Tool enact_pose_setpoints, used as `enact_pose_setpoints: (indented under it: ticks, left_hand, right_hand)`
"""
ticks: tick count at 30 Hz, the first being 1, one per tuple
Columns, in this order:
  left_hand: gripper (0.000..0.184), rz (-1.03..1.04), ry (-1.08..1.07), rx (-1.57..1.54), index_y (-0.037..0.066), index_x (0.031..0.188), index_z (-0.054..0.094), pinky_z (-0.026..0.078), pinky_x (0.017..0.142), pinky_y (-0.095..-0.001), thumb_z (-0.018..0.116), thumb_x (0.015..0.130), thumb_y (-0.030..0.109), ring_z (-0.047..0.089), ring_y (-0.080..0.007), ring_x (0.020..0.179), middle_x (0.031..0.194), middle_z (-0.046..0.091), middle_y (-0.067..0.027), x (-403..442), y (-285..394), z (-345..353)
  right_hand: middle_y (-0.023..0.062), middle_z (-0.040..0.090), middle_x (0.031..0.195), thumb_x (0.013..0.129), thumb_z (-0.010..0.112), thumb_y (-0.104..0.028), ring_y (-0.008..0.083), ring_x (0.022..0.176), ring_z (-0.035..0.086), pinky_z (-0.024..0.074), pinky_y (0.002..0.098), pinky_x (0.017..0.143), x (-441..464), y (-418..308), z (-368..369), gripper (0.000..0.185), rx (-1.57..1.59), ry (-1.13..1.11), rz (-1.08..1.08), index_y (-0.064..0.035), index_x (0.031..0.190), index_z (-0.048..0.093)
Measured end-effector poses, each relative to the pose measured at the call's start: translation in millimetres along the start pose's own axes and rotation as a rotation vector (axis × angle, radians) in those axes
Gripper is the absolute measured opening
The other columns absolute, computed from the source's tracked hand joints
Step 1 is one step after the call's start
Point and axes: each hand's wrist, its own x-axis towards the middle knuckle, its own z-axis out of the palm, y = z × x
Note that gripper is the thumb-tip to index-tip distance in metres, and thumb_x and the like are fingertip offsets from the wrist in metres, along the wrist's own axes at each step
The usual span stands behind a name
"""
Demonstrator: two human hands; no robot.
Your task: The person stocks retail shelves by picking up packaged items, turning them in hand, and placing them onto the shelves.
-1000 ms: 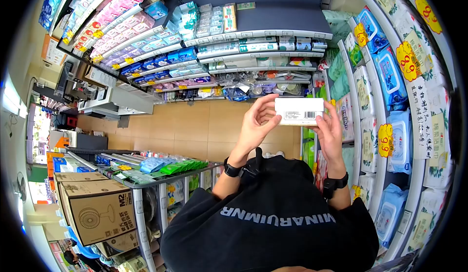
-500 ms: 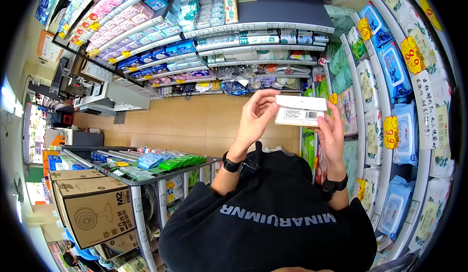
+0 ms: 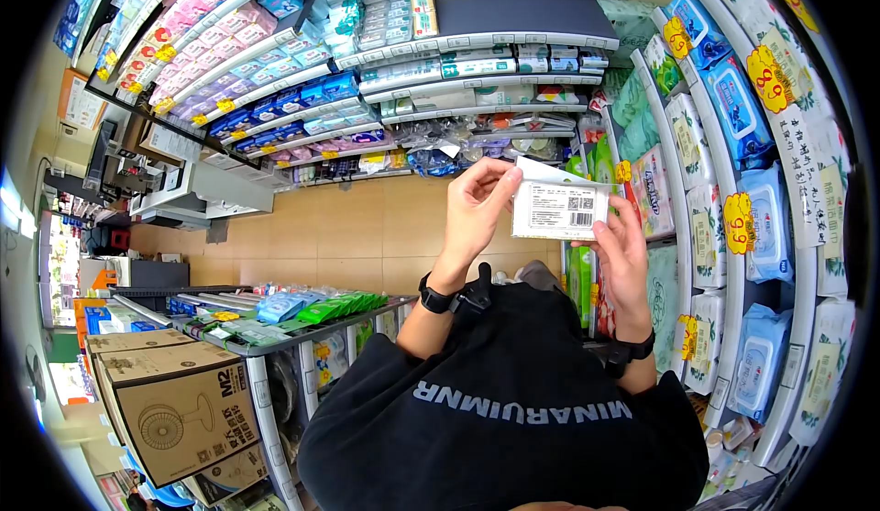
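Note:
A flat white packet (image 3: pixel 559 210) with printed text, a barcode and square codes is held up in front of my chest. Its thin white flap (image 3: pixel 546 172) stands tilted along the top edge. My left hand (image 3: pixel 478 207) pinches the flap's left corner between thumb and fingers. At the packet's right side, my right hand (image 3: pixel 621 247) grips the edge, thumb on the printed face and fingers behind. What lies under the flap is hidden.
Shelves (image 3: pixel 477 42) of packaged goods run across the far side. On my right, a shelf holds blue wipe packs (image 3: pixel 739 119) and tissue packs. A low rack (image 3: pixel 275 332) and a fan carton (image 3: pixel 174 401) stand to my left, beside the tiled floor (image 3: pixel 357 227).
The flap, earlier lying over the packet's upper part, now leans up and away, showing more of the printed face. My left hand has risen slightly with it. The view has shifted a little.

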Motion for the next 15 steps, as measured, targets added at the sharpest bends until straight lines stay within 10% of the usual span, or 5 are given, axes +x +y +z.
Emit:
enact_pose_setpoints:
  ticks: [15]
  left_hand:
    - [0.015,-0.127,0.06,-0.058,0.0,0.095,0.066,0.048,0.053,-0.0188,0.066,0.096,0.015,0.061,-0.0038,0.064,0.077,0.069,-0.0024,0.4,3.4,4.2]
  right_hand:
    - [0.019,0.062,0.121,0.1,0.05,-0.004,0.0211,0.104,0.065,0.0565,0.0355,0.084,-7.7,-4.4,0.1,0.036,-0.019,-0.011,0.005,0.0046,0.134,0.04]
